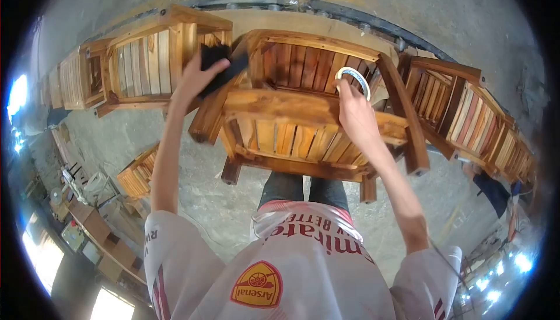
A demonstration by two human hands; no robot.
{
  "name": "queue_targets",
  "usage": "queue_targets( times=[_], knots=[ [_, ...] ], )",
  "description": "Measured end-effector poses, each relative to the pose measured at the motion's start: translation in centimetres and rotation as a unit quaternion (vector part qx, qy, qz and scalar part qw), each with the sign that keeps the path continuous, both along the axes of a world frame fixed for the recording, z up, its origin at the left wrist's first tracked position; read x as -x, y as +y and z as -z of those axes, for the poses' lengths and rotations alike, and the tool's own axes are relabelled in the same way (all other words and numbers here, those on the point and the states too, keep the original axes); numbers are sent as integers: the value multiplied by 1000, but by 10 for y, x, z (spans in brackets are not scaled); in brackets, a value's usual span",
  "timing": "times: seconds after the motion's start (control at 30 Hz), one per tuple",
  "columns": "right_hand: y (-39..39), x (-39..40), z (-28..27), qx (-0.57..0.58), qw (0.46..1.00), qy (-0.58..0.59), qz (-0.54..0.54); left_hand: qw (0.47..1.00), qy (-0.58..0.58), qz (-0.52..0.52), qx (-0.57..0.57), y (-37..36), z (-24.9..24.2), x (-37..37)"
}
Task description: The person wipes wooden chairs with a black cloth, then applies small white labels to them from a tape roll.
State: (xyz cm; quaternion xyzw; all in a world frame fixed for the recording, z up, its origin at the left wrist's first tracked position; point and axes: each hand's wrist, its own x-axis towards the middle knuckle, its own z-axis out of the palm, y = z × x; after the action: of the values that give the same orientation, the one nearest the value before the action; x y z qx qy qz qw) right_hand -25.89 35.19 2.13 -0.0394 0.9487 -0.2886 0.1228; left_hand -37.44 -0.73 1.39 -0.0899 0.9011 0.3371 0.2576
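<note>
My left hand (197, 80) is closed around a black, soft-looking cloth (213, 57), which is smeared by motion. It is at the left post of a varnished wooden chair (280, 107) right in front of me. The chair has slatted panels, thick legs and a curved rail. Over the slats on the right, my right hand (357, 115) grips a white ring-shaped object (363, 77) with blue lettering by its near edge. What kind of thing the ring is I cannot tell.
More slatted wooden chairs stand in a row to the left (140, 63) and right (461, 107). A smaller slatted wooden piece (139, 171) sits on the concrete floor (198, 186). Dark metal rails (361, 17) run behind the row. Another person (491, 192) is at the far right.
</note>
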Motion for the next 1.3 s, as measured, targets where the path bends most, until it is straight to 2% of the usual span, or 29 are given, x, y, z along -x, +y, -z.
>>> queue_targets(
  times=[0.03, 0.07, 0.13, 0.2, 0.27, 0.37, 0.4, 0.47, 0.57, 0.6, 0.7, 0.87, 0.9, 1.0, 1.13, 1.23, 1.3],
  knots=[
    [6, -9, -15, -60, 998, -18, -7, 998, -54, -28, 19, 13, 16, -8],
    [13, -11, -31, -118, 992, -38, -16, 993, -97, -59, -26, 14, 24, -12],
    [52, -8, -53, -168, 985, 44, 5, 969, -187, -122, -110, -1, 33, -24],
    [105, -6, -39, -152, 979, -46, 124, 926, -261, -208, -179, -21, 42, -42],
    [172, -22, 9, -124, 957, -177, 196, 855, -342, -308, -240, -32, 47, -54],
    [196, -67, 74, -4, 910, -277, 308, 838, -321, -362, -253, -24, 42, -67],
    [175, -63, 62, 121, 853, -311, 401, 846, -311, -356, -246, -28, 48, -75],
    [167, -64, 52, 155, 845, -308, 409, 867, -284, -337, -232, -35, 52, -81],
    [195, -87, 86, 158, 868, -247, 401, 890, -244, -325, -208, -20, 31, -84],
    [194, -85, 80, 145, 882, -228, 387, 889, -220, -342, -210, -16, 24, -89],
    [182, -75, 58, 210, 864, -199, 413, 890, -159, -363, -223, -2, 13, -88],
    [187, -50, 102, 177, 867, -122, 450, 875, -136, -344, -312, 0, 72, -70],
    [190, -43, 110, 121, 838, -155, 509, 873, -128, -346, -319, 4, 82, -64],
    [196, -26, 142, 221, 832, -154, 485, 880, -109, -346, -306, 14, 108, -48],
    [203, -14, 183, 221, 837, -131, 483, 869, -57, -375, -318, 11, 163, -45],
    [201, -17, 188, 193, 833, -130, 503, 931, 19, -320, -175, 25, 135, -55],
    [205, -20, 188, 181, 839, -113, 500, 950, 181, -251, -36, 32, 112, -78]
  ],
)
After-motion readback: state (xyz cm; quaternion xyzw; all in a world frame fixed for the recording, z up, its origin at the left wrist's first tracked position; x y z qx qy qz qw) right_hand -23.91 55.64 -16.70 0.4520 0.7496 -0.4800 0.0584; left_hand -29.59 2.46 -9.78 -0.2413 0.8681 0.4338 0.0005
